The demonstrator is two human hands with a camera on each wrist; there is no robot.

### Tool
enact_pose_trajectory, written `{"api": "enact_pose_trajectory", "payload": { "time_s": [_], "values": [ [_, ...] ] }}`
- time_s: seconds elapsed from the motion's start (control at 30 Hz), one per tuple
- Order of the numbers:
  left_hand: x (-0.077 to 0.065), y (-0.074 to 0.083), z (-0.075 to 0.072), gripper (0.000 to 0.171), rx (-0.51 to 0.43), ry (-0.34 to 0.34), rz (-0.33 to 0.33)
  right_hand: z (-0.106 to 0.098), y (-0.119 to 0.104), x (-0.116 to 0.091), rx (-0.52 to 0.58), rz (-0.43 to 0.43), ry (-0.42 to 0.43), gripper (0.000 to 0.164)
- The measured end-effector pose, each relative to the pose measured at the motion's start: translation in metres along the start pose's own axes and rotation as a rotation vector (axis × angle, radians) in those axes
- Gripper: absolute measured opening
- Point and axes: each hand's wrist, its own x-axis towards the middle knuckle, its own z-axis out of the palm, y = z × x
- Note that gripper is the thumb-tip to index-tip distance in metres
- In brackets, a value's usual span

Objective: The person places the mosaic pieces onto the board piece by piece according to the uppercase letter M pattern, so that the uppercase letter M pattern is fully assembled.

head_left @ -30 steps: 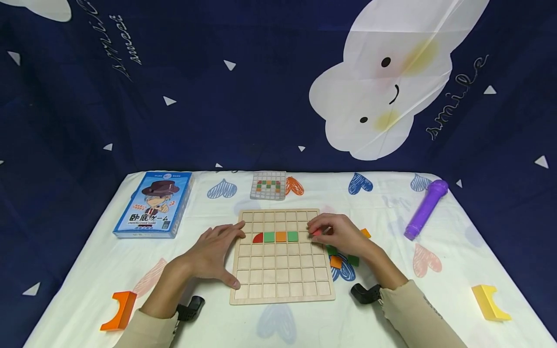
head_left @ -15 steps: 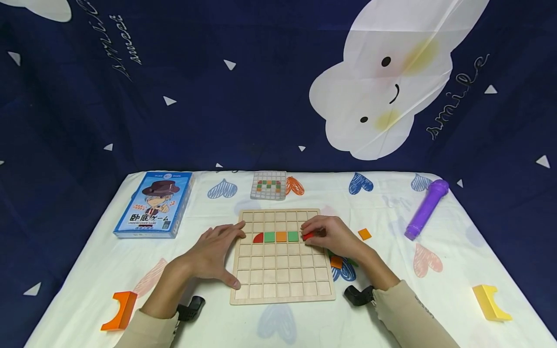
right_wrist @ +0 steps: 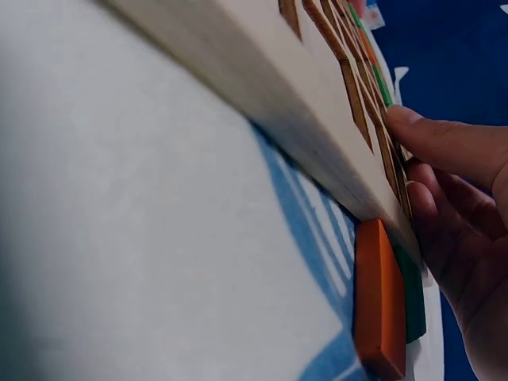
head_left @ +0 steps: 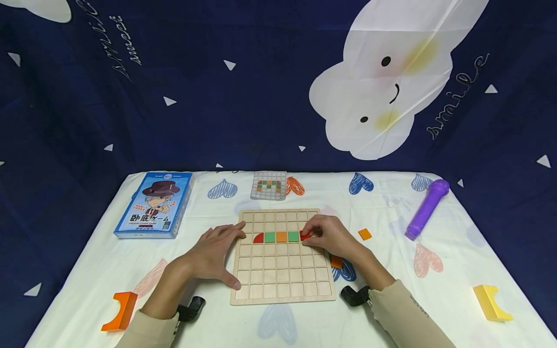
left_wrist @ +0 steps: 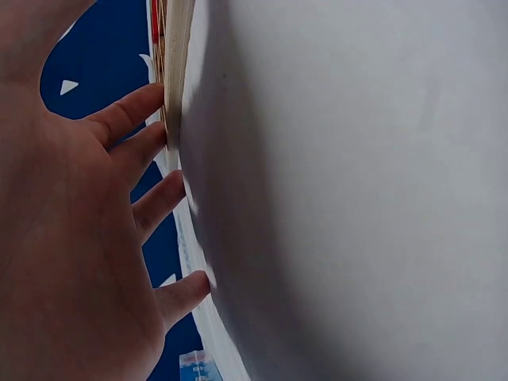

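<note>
A wooden grid board (head_left: 283, 276) lies flat on the cloth. One of its upper rows holds a red quarter-round tile (head_left: 258, 238), a green tile (head_left: 270, 237), an orange tile (head_left: 281, 237) and a second green tile (head_left: 293, 236). My right hand (head_left: 332, 237) pinches a red tile (head_left: 304, 236) at the right end of that row, partly hidden by the fingers. Along the board's left edge my left hand (head_left: 209, 253) rests with fingers spread and thumb apart. In the left wrist view, fingertips (left_wrist: 155, 99) touch the board's side.
Loose tiles lie right of the board, including an orange tile (head_left: 364, 234) and, under the right hand, a green tile (right_wrist: 414, 298). A patterned card (head_left: 268, 185) lies behind. Around them are a blue box (head_left: 154, 205), a purple tube (head_left: 428, 208), an orange arch block (head_left: 121, 311) and a yellow one.
My right hand has moved left with the red tile, from the board's right edge to beside the second green tile. The left hand has stayed in place.
</note>
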Motion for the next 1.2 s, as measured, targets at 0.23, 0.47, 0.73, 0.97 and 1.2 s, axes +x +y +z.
{"api": "enact_pose_trajectory", "payload": {
  "time_s": [0.23, 0.47, 0.73, 0.97, 1.2],
  "values": [
    [0.0002, 0.0, -0.0003, 0.116, -0.004, -0.003, -0.003, 0.0021, -0.0009, 0.0015, -0.029, 0.017, -0.001, 0.016],
    [0.0, -0.0006, 0.0004, 0.116, 0.0, -0.002, -0.005, 0.0016, -0.0027, 0.0002, -0.018, 0.024, -0.029, 0.012],
    [0.0003, -0.0009, 0.001, 0.117, -0.003, 0.0, -0.005, 0.0009, -0.0023, -0.001, 0.016, 0.033, -0.026, 0.013],
    [0.0015, -0.0014, 0.0018, 0.121, 0.003, 0.005, -0.003, 0.0007, -0.0024, -0.0008, 0.027, 0.039, -0.034, 0.012],
    [0.0015, -0.0017, 0.0017, 0.118, 0.01, 0.004, -0.001, 0.0001, -0.002, -0.0013, 0.042, 0.041, -0.04, 0.012]
  ]
}}
